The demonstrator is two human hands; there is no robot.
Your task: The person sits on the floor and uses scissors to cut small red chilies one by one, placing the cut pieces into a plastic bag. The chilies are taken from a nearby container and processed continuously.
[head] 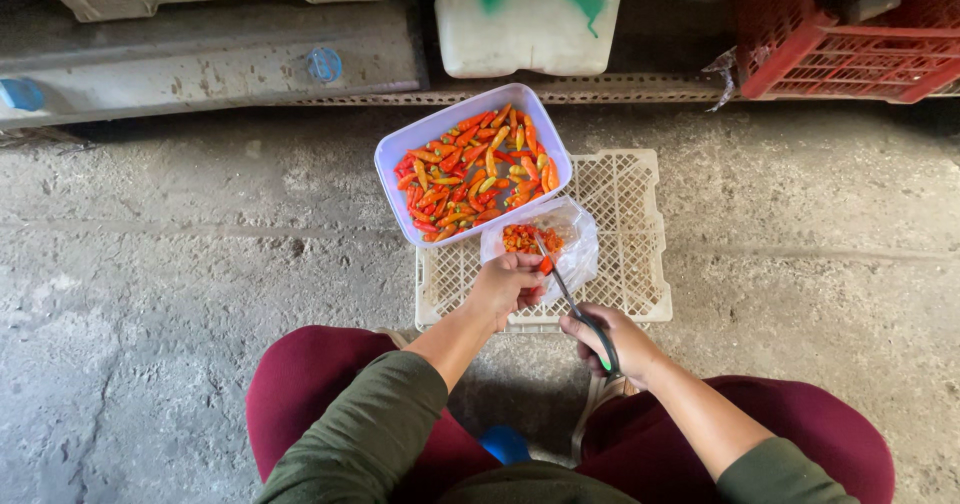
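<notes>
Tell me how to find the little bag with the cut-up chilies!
Look at the white lattice crate lying flat on the concrete floor. A lilac tub of whole chilies sits on its far left corner, and just below it is the clear plastic bag. It alone is see-through, holding chopped pieces.

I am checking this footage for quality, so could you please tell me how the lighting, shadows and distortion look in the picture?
Head view: soft, even daylight with no harsh glare; a dim shadow lies on the concrete under the person's knees; wide-angle bending curves the shelf edge at the top; the chillies in the tub are sharp, and the scissors in the right hand read clearly.
</notes>
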